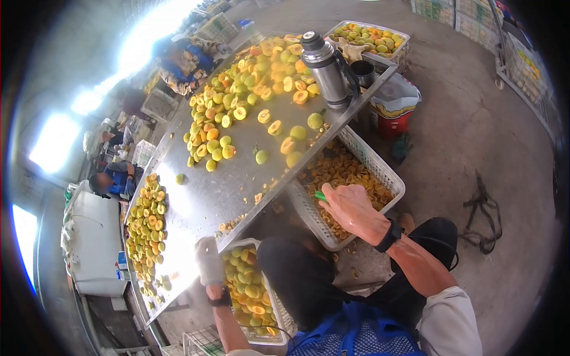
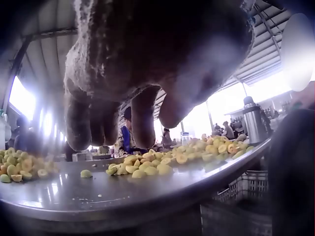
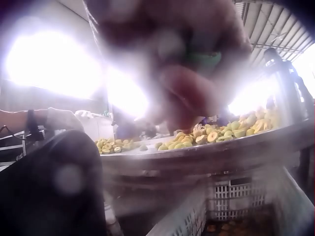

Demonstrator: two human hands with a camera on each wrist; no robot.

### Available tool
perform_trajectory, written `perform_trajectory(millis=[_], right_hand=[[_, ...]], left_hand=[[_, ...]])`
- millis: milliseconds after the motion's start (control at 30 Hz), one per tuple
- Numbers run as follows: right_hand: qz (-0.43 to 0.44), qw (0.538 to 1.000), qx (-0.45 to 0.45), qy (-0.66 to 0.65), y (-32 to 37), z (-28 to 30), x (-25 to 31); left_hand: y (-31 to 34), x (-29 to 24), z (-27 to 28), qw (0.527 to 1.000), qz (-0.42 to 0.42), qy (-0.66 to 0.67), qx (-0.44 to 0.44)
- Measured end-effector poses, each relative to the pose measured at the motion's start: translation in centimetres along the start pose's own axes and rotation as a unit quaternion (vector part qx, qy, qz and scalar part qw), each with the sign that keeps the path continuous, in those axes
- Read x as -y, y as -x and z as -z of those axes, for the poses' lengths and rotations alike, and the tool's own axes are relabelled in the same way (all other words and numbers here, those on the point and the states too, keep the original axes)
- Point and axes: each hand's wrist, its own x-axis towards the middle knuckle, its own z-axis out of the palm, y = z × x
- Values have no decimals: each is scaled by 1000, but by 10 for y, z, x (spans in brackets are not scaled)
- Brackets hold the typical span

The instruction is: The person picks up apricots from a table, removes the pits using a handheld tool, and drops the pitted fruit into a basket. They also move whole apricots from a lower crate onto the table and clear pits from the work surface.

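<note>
My left hand (image 1: 208,261), in a pale glove, hangs at the near edge of the metal table (image 1: 208,190), beside a crate of yellow-green fruit halves (image 1: 246,285). Its fingers (image 2: 142,118) point loosely downward in the left wrist view, with nothing between them. My bare right hand (image 1: 356,213) grips a small tool with a green handle (image 1: 320,196); the tool's working end is hidden. Below that hand stands a white crate (image 1: 396,178) of brownish fruit stones. Whole and halved apricot-like fruit (image 1: 237,89) lies heaped across the table.
A steel thermos (image 1: 326,71) stands at the table's right edge, with a dark metal cup (image 1: 363,72) near it. Another fruit pile (image 1: 145,219) lies at the left end. Beyond are a full fruit crate (image 1: 368,40), a red-and-white bucket (image 1: 395,107) and several seated people.
</note>
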Motion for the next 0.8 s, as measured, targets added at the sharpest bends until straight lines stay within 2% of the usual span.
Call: perform_trajectory(millis=[67,100,200,267,333,433,467,533,633,700,800], right_hand=[[-4,1000,-4,7,0,-1,-2],[-1,1000,-7,10,0,0,-2],[-3,1000,-6,20,-1,3,-2],[-17,999,5,26,-2,3,-3],[-18,999,5,30,0,1,-6],[-19,999,-4,26,1,4,-10],[-16,1000,-8,24,2,5,-11],[-13,1000,-13,22,4,7,-12],[0,999,-29,19,8,9,-12],[6,999,-37,19,12,14,-11],[10,999,-34,19,17,24,-6]], left_hand=[[-33,-33,-27,996,9,85,18],[-49,-64,-37,996,10,81,33],[-116,-73,-108,988,-103,43,102],[-150,-96,-149,982,-140,30,119],[-172,-118,-179,975,-173,13,137],[-192,-123,-222,959,-206,-107,161],[-194,-125,-227,962,-183,-105,173],[-194,-134,-221,965,-138,-106,196],[-174,-122,-186,967,-128,-132,174],[-148,-105,-145,978,-106,-125,127],[-86,-83,-61,988,-21,-117,99]])
